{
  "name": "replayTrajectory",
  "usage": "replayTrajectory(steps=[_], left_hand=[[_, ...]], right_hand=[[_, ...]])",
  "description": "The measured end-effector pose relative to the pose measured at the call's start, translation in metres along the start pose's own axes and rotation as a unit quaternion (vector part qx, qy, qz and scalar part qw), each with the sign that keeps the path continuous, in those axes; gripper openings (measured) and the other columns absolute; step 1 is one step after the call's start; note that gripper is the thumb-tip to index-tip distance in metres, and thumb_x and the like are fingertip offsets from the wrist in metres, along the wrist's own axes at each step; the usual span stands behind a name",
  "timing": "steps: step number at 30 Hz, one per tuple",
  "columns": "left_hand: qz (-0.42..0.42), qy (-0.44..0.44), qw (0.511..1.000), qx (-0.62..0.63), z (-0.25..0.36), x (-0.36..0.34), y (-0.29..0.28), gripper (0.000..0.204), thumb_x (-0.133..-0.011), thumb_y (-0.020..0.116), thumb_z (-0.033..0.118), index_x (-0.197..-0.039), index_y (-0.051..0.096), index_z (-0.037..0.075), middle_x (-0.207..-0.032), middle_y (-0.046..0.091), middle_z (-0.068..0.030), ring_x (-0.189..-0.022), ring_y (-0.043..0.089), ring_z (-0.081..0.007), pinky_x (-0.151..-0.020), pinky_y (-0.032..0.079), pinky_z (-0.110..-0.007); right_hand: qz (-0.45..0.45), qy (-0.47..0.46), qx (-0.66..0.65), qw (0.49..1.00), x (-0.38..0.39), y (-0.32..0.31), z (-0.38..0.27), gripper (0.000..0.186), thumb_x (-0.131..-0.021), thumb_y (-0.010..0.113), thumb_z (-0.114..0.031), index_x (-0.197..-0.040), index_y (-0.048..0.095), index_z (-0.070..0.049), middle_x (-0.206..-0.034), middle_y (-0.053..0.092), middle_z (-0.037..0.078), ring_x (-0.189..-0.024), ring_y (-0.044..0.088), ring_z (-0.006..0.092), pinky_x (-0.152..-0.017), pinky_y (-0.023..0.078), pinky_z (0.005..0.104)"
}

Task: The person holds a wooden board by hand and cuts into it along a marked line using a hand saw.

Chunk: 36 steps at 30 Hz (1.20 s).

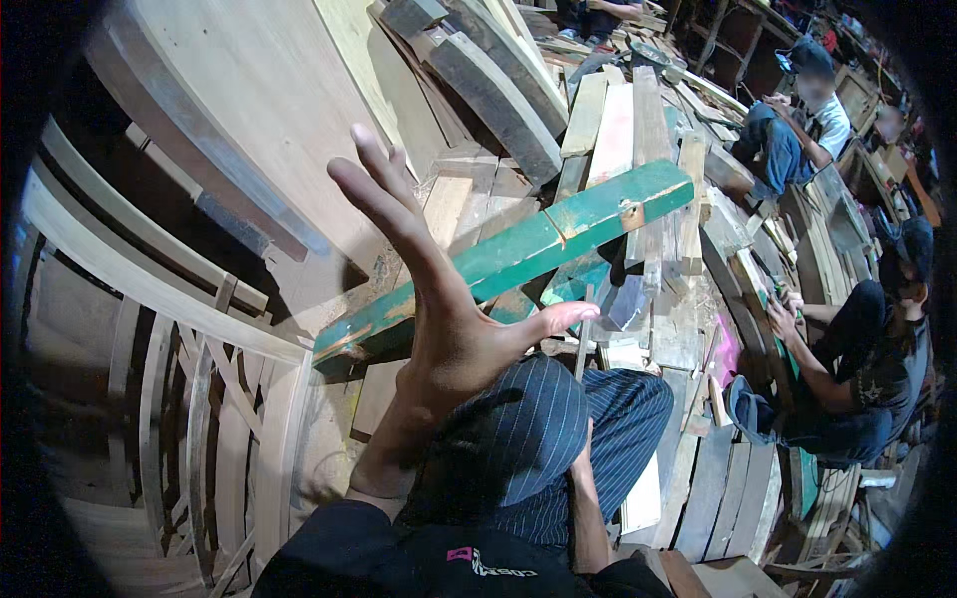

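Behind raised left hand (pixel 439 289), green beam (pixel 518 254) partly hidden.

The person wears a black top (pixel 379 558) with a small pink and white printed mark on the chest, and dark navy trousers (pixel 558 439) with thin white pinstripes. The forearm (pixel 394 439) is bare.

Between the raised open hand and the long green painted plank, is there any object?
In the head view nothing lies between them. The left hand is raised, open and empty, with fingers spread, and overlaps the green plank directly. The plank rests on piled wood scraps.
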State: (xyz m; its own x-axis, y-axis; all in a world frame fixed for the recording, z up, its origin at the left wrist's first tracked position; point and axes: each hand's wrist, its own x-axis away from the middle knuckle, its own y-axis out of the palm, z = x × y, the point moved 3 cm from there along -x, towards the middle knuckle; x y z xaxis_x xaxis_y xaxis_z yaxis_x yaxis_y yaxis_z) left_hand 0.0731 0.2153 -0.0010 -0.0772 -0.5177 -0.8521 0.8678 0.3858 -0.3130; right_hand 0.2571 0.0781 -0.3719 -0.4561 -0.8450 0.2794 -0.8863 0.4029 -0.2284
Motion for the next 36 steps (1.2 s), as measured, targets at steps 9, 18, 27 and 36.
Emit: replayTrajectory(steps=[9,18,27,36], left_hand=[[0.007,0.029,1.0,-0.001,-0.003,-0.001,-0.007,0.172,-0.041,0.097,0.047,-0.147,-0.034,0.015,-0.161,-0.011,-0.0247,-0.146,0.009,-0.05,-0.116,0.016,-0.066],[-0.002,0.057,0.998,-0.024,0.023,-0.018,-0.004,0.153,-0.063,0.087,0.056,-0.147,-0.035,0.017,-0.158,-0.016,-0.0289,-0.145,0.01,-0.0508,-0.114,0.023,-0.066],[-0.414,0.067,0.892,0.171,0.053,0.035,0.022,0.075,-0.084,0.074,0.04,-0.141,0.047,0.0,-0.136,0.055,-0.0205,-0.121,0.055,-0.0381,-0.105,0.037,-0.052],[-0.427,0.065,0.886,0.17,0.06,0.047,0.013,0.055,-0.082,0.076,0.028,-0.128,0.059,0.003,-0.098,0.074,-0.011,-0.099,0.069,-0.0297,-0.095,0.048,-0.046]], right_hand=[[-0.009,-0.025,-0.004,1.0,0.004,0.007,-0.015,0.015,-0.091,0.068,-0.014,-0.094,0.064,-0.001,-0.06,0.045,-0.005,-0.053,0.04,0.0049,-0.048,0.034,0.0262],[-0.005,-0.056,-0.066,0.996,-0.008,0.0,0.007,0.026,-0.088,0.07,-0.021,-0.082,0.059,0.002,-0.06,0.049,-0.001,-0.059,0.04,0.0066,-0.052,0.036,0.0304],[-0.002,0.034,0.053,0.998,0.003,-0.007,0.002,0.038,-0.088,0.069,-0.036,-0.108,0.066,-0.004,-0.071,0.062,0.018,-0.063,0.059,0.026,-0.067,0.048,0.0392],[-0.005,0.026,0.073,0.997,0.001,0.003,0.002,0.043,-0.088,0.069,-0.039,-0.116,0.065,-0.006,-0.081,0.067,0.021,-0.075,0.067,0.0363,-0.071,0.05,0.0425]])
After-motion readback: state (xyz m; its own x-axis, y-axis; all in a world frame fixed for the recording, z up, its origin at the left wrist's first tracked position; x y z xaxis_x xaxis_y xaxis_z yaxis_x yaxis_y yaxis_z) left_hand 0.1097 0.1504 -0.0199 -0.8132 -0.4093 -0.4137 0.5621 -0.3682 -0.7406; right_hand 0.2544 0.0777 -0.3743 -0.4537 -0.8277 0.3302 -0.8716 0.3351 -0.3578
